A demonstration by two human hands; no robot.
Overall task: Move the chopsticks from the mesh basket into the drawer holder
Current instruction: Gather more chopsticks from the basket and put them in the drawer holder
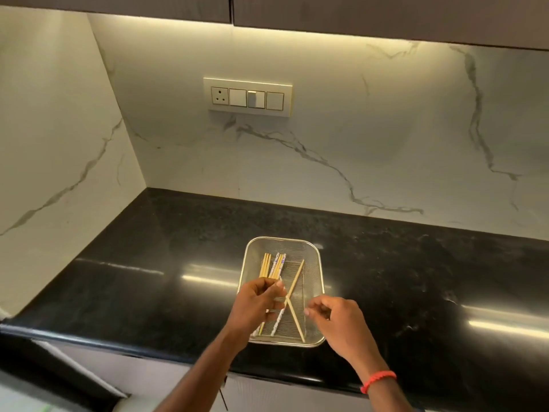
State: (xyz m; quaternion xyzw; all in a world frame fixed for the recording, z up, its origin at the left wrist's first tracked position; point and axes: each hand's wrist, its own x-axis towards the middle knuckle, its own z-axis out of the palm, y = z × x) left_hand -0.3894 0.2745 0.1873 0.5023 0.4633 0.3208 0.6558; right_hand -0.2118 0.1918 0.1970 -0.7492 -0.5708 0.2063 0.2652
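Gripping: left hand (258, 301) has its fingers (274, 288) closed around a bundle of chopsticks (271, 267), tips fanning out beyond the knuckles toward the wall.
Bundle: plain wooden sticks plus white patterned ones; lower ends show below the left hand, inside the basket.
Right hand: right hand (335, 318) hovers over the basket's right side, fingers loosely curled and narrow, thumb and forefinger close together, holding nothing that can be made out.
Loose sticks: two wooden chopsticks (294, 295) lie crossed in an X between the two hands, on the basket floor, apart from the right fingers.
Basket: rectangular mesh basket (315, 257) sits under both hands, near the front edge of the table (148, 263).
Table: black polished stone, glare streaks either side of the hands.
Wrist: red band (378, 380) on the right wrist.
Beyond the fingers: marble-look wall with a switch plate (248, 97).
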